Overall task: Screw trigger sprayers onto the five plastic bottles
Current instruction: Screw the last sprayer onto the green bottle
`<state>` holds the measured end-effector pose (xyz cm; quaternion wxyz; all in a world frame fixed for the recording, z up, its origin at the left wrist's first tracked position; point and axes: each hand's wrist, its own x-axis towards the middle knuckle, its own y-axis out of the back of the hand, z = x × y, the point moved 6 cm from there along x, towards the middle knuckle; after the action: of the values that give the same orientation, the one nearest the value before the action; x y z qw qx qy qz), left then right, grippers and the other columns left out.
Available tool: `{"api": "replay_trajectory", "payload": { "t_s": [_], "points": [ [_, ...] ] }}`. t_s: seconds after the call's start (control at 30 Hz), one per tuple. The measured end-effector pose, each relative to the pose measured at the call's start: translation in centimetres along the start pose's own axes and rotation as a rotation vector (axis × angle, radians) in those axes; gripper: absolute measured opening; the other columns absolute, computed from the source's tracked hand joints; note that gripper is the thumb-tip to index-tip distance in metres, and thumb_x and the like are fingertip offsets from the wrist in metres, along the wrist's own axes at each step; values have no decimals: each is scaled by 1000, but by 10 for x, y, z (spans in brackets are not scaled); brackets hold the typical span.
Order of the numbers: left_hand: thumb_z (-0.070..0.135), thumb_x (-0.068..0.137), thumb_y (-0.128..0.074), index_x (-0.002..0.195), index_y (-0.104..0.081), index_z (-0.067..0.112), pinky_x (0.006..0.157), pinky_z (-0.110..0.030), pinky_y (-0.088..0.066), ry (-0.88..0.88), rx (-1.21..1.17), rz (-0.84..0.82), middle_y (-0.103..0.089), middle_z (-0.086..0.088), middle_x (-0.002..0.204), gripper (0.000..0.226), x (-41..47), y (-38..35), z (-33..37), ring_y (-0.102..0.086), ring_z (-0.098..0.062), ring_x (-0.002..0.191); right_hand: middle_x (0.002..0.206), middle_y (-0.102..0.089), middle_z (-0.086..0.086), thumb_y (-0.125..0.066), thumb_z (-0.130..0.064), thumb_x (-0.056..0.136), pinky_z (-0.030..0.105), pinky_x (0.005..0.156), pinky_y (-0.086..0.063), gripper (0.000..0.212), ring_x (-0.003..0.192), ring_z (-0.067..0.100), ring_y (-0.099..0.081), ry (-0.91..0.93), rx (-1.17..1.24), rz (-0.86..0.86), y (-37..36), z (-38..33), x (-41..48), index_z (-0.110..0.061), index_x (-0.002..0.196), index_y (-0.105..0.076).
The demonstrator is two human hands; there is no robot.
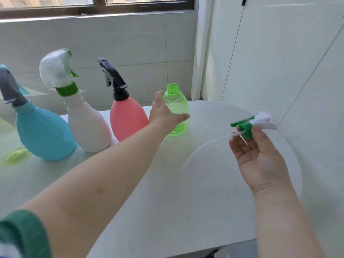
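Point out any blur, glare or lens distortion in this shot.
Head view: daylight from the window leaves pale glare on the table; wide-angle bending tilts the blue bottle and white bottle outward; the dip tube smears with motion; the sleeve is soft.

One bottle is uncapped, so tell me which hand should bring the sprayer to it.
Right. The right hand already pinches the green-and-white trigger sprayer at its collar, tube dangling free. The left hand wraps the clear green plastic bottle, so it seems better placed to steady it.
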<state>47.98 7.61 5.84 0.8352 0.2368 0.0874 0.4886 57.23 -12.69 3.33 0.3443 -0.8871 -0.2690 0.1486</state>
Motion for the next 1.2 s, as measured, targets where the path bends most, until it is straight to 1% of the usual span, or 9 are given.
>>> {"api": "replay_trajectory", "payload": {
  "t_s": [0.13, 0.23, 0.43, 0.5, 0.63, 0.83, 0.97, 1.1, 1.2],
  "points": [
    [27, 63, -76, 125, -25, 23, 80, -23, -36, -92, -27, -10, -43, 8, 108, 80, -15, 3, 7, -45, -17, 103, 63, -70, -6, -57, -22, 75, 19, 62, -55, 10, 60, 7, -65, 19, 58, 4, -1, -5, 0, -17, 76, -65],
    [27, 62, -76, 118, -31, 29, 61, -3, -36, -183, -76, -23, -43, 22, 91, 72, -37, 18, 14, -48, 1, 84, 63, -70, -5, -52, -22, 84, 18, 64, -55, 33, 61, 7, -66, 12, 107, 35, -2, -5, -3, -19, 57, -72],
    [37, 51, -77, 90, -34, 64, 59, 4, -36, -236, -61, -97, -50, 22, 99, 64, -96, 76, 6, -51, 17, 82, 65, -72, -7, -48, -22, 88, 18, 65, -55, 38, 65, 5, -67, 21, 230, 0, -23, -1, -14, -19, 57, -72],
    [40, 49, -74, 93, -28, 68, 65, 3, -36, -213, 15, -86, -47, 19, 109, 69, -119, 101, -5, -48, 10, 94, 65, -72, -6, -48, -20, 88, 19, 64, -55, 37, 65, 6, -67, 0, 286, -43, -40, 8, -22, -18, 59, -72],
    [26, 52, -82, 103, -21, 65, 65, 10, -27, -183, 101, 14, -33, 34, 102, 88, -158, 154, -36, -34, 33, 87, 65, -72, -5, -48, -19, 89, 20, 67, -56, 39, 65, 7, -68, -56, 308, -110, -82, 39, -44, -17, 59, -72],
    [21, 51, -82, 104, -30, 42, 62, 8, -26, -92, 137, 131, -38, 32, 95, 77, -184, 193, -71, -41, 17, 84, 68, -73, -4, -47, -17, 89, 20, 68, -56, 40, 67, 7, -68, -59, 325, -152, -115, 64, -63, -16, 59, -73],
    [22, 53, -81, 108, -36, 43, 70, -9, -27, -87, 155, 155, -46, 20, 99, 73, -182, 198, -80, -42, -4, 92, 71, -74, -5, -47, -17, 88, 20, 67, -55, 36, 69, 7, -68, -64, 238, -209, -125, 72, -66, -18, 64, -73],
    [25, 53, -80, 106, -37, 53, 73, -5, -27, -141, 150, 130, -43, 28, 100, 74, -173, 190, -78, -39, 3, 94, 70, -72, -8, -48, -17, 86, 19, 65, -54, 16, 69, 6, -68, -6, 97, -236, -126, 71, -65, -16, 83, -64],
    [28, 53, -80, 98, -30, 62, 76, -6, -27, -172, 158, 100, -35, 38, 99, 75, -168, 181, -74, -35, 8, 95, 68, -72, -9, -46, -15, 88, 18, 64, -53, 22, 67, 5, -67, 34, 1, -262, -126, 65, -61, -20, 79, -66]
  ]
}}
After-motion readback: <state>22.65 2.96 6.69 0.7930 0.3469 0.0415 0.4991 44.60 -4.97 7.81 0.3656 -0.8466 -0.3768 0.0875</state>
